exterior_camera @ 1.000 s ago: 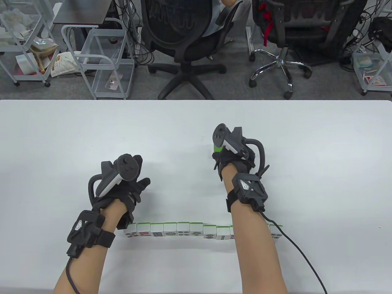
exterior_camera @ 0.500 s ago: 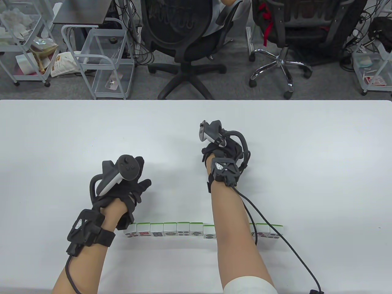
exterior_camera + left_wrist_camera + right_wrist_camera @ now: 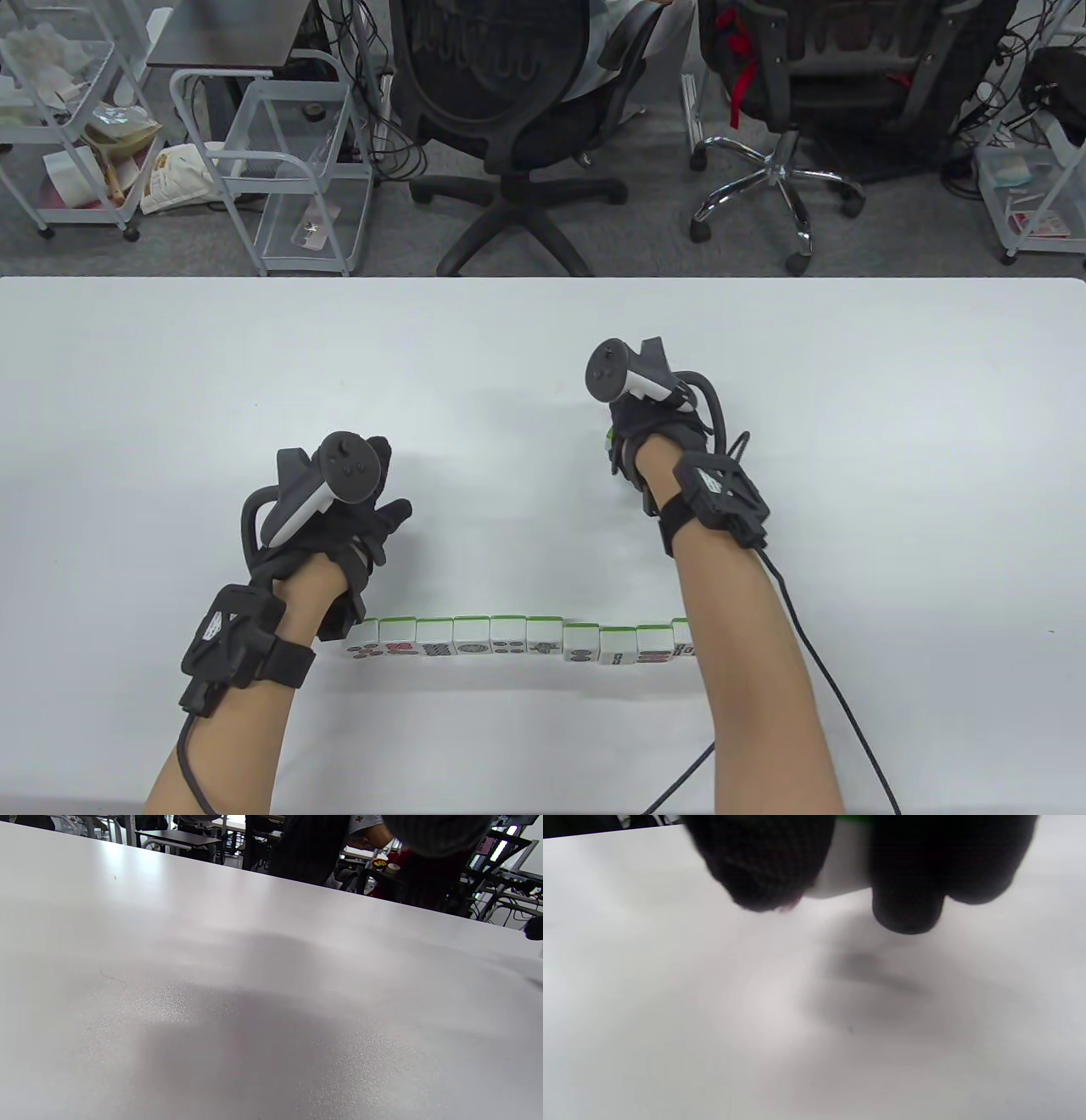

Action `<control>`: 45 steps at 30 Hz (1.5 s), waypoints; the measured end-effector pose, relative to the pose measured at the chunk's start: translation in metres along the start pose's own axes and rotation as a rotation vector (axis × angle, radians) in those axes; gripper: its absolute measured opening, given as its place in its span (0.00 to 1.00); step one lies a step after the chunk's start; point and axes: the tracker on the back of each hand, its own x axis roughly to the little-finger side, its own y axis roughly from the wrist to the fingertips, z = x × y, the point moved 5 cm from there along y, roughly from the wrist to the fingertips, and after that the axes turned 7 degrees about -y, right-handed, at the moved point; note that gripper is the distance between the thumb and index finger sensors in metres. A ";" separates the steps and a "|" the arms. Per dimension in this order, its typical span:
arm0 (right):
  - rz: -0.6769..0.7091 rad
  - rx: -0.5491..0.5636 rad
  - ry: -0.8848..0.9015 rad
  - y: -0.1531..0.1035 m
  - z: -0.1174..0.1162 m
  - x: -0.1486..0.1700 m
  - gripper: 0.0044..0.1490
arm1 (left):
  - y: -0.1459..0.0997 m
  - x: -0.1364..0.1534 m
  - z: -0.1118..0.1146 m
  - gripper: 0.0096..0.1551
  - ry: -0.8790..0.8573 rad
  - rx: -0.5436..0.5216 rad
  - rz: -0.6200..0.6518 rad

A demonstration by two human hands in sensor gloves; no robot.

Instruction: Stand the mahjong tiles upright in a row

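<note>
A row of several white, green-backed mahjong tiles (image 3: 509, 638) stands upright near the table's front edge, faces toward me. My right forearm hides the row's right end. My right hand (image 3: 626, 441) is above the middle of the table, well behind the row, and pinches one tile (image 3: 608, 438), of which only a green sliver shows. In the right wrist view the tile (image 3: 842, 870) sits between two gloved fingertips (image 3: 908, 908) just above the table. My left hand (image 3: 386, 509) rests on the table with fingers spread, behind the row's left end, holding nothing.
The white table (image 3: 848, 424) runs to its far edge, with office chairs (image 3: 517, 127) and wire carts (image 3: 280, 170) on the floor beyond. A cable (image 3: 831, 679) trails from my right wrist across the front right of the table.
My right hand swung left, then back right and slightly nearer, still pinching the tile. Its forearm now covers the row's right end. My left hand has barely moved.
</note>
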 end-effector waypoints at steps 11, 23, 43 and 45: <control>-0.019 -0.127 0.024 -0.126 -0.049 0.112 0.53 | -0.001 0.001 0.006 0.49 0.016 0.016 -0.002; 0.021 -0.455 0.059 -0.183 -0.114 0.116 0.53 | 0.000 0.005 0.012 0.49 0.034 0.036 -0.020; 0.095 -0.385 0.353 -0.176 -0.115 0.134 0.35 | -0.003 0.006 0.013 0.48 0.042 0.061 -0.029; 0.094 -0.377 0.344 -0.177 -0.114 0.133 0.36 | -0.003 0.006 0.012 0.48 0.039 0.057 -0.028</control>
